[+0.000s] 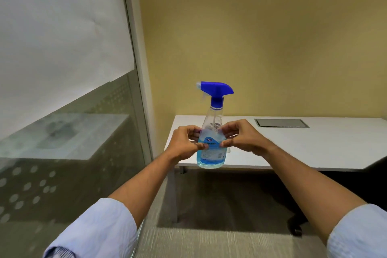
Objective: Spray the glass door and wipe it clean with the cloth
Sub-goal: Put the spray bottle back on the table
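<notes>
A clear spray bottle (211,153) with blue liquid and a blue trigger head stands upright in front of me, its nozzle pointing left. My left hand (184,144) grips its left side and my right hand (240,138) grips its right side, fingertips on the label. The glass door (62,132) fills the left of the view, with white paper over its upper part and a frosted dotted band lower down. No cloth is in view.
A white desk (303,148) stands against the yellow wall, with a grey cable hatch (281,123) set into its top. The door's metal frame (138,69) runs down beside the desk's left end. Grey carpet lies below, with a dark chair base at the right.
</notes>
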### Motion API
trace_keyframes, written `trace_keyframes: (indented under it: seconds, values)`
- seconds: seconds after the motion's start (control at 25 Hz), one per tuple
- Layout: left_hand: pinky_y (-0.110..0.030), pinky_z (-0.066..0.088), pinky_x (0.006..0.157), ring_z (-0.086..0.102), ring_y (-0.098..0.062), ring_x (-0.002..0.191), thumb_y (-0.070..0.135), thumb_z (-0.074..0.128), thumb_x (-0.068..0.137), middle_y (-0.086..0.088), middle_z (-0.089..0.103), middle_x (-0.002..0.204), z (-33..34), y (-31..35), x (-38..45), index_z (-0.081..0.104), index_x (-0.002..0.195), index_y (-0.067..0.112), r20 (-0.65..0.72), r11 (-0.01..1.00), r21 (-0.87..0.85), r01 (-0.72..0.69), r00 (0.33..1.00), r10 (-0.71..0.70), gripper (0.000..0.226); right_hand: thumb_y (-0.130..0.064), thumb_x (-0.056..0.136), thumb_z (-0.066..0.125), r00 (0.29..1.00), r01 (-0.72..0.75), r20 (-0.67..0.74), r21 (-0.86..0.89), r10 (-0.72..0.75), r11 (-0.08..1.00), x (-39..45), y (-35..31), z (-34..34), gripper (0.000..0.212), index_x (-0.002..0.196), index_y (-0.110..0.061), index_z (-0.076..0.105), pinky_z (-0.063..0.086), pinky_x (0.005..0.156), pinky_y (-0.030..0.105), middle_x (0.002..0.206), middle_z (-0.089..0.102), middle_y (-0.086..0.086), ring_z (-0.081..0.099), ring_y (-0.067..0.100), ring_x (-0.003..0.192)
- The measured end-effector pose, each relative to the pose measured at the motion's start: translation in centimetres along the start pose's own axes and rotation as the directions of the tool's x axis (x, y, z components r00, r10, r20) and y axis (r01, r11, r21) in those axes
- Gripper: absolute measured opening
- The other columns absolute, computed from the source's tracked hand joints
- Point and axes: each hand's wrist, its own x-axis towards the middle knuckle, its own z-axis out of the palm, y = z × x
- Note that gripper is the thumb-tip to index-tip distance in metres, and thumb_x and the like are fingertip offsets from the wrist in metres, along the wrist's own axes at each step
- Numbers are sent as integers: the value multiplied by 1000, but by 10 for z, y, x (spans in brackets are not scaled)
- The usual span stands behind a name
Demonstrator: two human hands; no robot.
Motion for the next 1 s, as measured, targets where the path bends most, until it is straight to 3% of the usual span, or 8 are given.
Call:
trace_keyframes:
  seconds: [0.32,0.6,0.84,1.0]
  values:
    - [-19,57,72,68,-13,94,9,82,74,4,69,102,88,-10,124,64,106,19,67,999,14,33,997,-33,38,-4,73,80,996,-88,-38,-43,86,995,67,97,-87,31,103,-9,72,60,74,26,100,72,2,69,17,94]
    - [-14,57,69,68,-11,89,9,83,73,6,68,100,145,-25,210,65,109,12,89,998,62,33,995,-39,40,-4,72,80,993,-119,-32,-67,117,991,122,164,-139,34,105,-12,71,59,71,23,101,72,-1,68,15,94]
    - [-30,61,81,69,-19,95,18,86,70,1,71,105,178,-67,285,66,107,15,121,997,68,44,991,-52,43,-7,73,82,981,-188,-74,-95,182,977,169,216,-160,38,109,-11,71,59,69,22,101,70,0,67,16,93]
    - [-21,58,76,68,-18,91,19,85,71,2,70,106,199,-94,336,66,109,15,152,994,64,92,983,-101,43,-6,71,83,959,-271,-109,-104,260,957,207,252,-169,40,109,-11,71,59,78,26,101,71,1,67,17,93]
